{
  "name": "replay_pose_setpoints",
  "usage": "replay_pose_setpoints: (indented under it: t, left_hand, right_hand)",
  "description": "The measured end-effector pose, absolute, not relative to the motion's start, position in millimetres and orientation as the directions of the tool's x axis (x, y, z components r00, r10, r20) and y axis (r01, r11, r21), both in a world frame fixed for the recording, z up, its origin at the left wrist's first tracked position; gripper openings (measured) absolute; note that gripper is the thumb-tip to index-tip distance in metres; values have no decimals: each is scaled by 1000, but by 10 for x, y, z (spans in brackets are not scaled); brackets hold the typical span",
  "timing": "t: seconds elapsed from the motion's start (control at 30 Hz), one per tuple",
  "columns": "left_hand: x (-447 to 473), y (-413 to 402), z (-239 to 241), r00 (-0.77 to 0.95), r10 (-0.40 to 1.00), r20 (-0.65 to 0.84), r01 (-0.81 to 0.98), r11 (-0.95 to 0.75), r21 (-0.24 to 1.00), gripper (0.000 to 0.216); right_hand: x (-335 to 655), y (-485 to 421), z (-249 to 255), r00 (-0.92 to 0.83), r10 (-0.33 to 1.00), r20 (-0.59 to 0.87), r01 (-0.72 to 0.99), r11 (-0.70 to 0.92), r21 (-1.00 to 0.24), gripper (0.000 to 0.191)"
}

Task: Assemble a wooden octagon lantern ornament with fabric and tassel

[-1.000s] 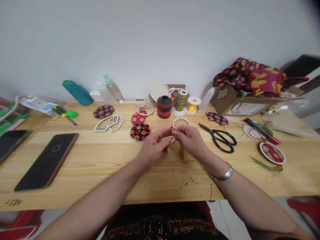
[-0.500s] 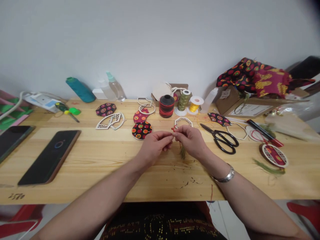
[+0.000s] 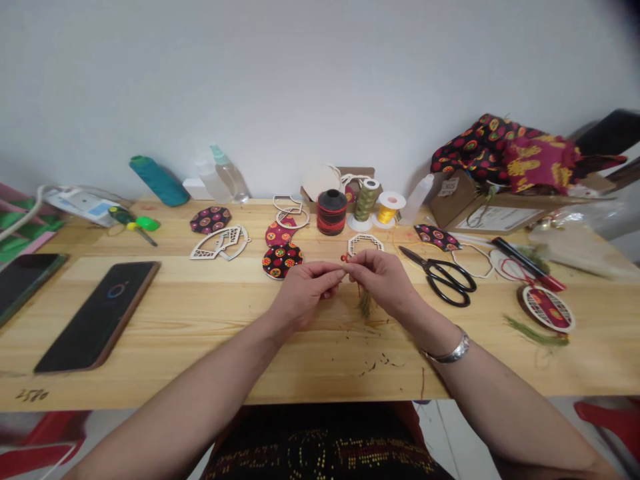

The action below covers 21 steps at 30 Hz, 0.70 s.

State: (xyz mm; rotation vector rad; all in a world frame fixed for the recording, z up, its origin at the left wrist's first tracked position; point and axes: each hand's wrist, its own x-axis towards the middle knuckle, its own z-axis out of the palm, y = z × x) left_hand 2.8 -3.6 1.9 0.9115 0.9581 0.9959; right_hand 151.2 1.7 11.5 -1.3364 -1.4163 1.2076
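My left hand (image 3: 310, 287) and my right hand (image 3: 377, 277) meet over the table, thumbs and forefingers pinched together tip to tip. Between them is a red cord (image 3: 345, 258), whose small loop or knot pokes out above the fingertips. A red strand hangs below my right fingers, and an olive-green tassel (image 3: 365, 305) dangles under that hand. How each fingertip grips the cord is hidden. Just behind the hands lies a pale octagonal lattice frame (image 3: 365, 239). To the left is a round black patterned fabric piece (image 3: 283, 261).
Black-handled scissors (image 3: 445, 277) lie right of my hands. Thread spools, a red-black one (image 3: 331, 213) and a yellow one (image 3: 389, 210), stand behind. A finished oval ornament (image 3: 547, 308) rests at the right, a phone (image 3: 100, 313) at the left. A cardboard box (image 3: 480, 207) holds cloth.
Both hands keep their pinch at nearly the same spot. The fingertips have shifted only slightly, and the whole view has moved a little.
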Motion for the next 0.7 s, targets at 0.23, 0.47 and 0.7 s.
replay_pose_setpoints:
  t: [0.23,0.47,0.7]
  left_hand:
    - [29,-37,42,228,944,-238,-202,285,937,18]
    - [33,-46,63,219,952,-216,-180,257,950,13]
    - [19,-33,42,183,960,-213,-218,251,943,13]
  right_hand:
    - [1520,27,109,-113,993,-44,193,-21,-981,17]
    - [1509,19,106,-112,992,-65,188,-44,-981,18]
    - [1550,35,138,-168,984,-51,215,-14,-976,12]
